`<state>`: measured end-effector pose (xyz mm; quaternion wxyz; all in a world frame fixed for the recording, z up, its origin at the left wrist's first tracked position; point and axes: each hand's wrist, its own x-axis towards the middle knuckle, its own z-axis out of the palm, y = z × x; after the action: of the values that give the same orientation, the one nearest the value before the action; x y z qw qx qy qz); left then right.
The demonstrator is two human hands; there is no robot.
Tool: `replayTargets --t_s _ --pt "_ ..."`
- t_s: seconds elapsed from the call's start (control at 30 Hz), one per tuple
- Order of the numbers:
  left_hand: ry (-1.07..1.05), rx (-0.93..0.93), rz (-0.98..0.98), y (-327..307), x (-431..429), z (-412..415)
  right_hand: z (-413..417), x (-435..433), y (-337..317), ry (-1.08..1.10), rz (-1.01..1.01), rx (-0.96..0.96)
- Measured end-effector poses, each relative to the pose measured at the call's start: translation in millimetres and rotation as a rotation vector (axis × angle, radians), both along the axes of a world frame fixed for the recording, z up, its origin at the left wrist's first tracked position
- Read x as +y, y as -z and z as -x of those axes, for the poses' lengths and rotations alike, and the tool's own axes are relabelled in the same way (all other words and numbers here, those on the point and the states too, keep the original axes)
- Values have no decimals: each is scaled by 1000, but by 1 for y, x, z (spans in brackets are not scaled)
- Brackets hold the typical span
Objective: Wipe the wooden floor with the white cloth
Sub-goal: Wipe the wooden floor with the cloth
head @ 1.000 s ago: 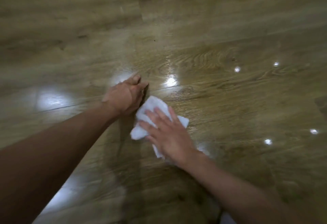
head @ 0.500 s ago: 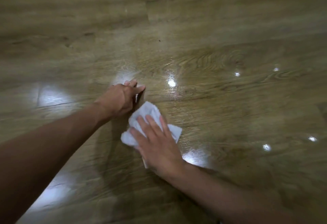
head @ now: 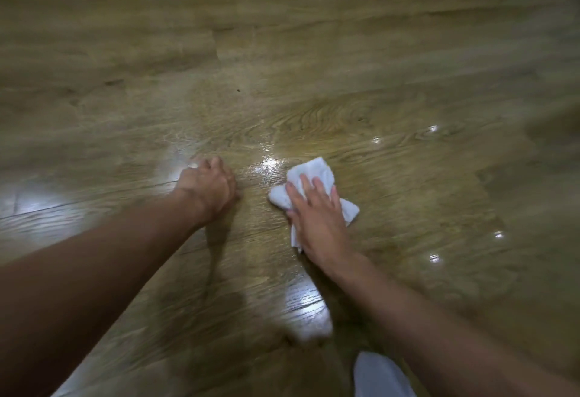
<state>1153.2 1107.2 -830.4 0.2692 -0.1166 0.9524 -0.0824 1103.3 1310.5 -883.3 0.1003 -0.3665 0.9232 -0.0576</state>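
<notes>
Cloth [head: 317,168] lies crumpled on wooden floor [head: 408,82], no clear long axis, far corner pointing away. Right hand [head: 320,217] presses it, fingers straight. Left hand [head: 208,183] curled, resting on floor beside.

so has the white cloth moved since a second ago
Yes. The white cloth under the right hand slid rightward along the wooden floor, closer under the grain swirl, opening a gap from the left hand.

We can read no text, label, brand, number or sign: none on the white cloth [head: 317,170] at centre right of the frame, none on the wooden floor [head: 314,51] around it.
</notes>
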Motion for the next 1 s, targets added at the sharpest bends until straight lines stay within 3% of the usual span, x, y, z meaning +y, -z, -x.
replayTargets --t_s 0.1,0.23,0.5,0.57,0.7,0.83,1.0 --pt "135 143 -131 10 33 6 -44 26 -1 -234 -22 28" --pt "38 51 -242 11 74 30 -34 75 -1 -446 -81 -21" --pt "-17 -42 -79 6 99 47 76 94 -14 310 -121 -111" --pt "32 -11 -68 4 102 55 47 80 -10 302 -114 -42" --pt "131 -3 -58 2 109 62 -44 77 -3 -21 -28 30" --pt "193 -40 2 2 121 66 -21 125 -3 -221 -74 22" --pt "169 80 -38 10 118 67 110 217 0 344 -70 20"
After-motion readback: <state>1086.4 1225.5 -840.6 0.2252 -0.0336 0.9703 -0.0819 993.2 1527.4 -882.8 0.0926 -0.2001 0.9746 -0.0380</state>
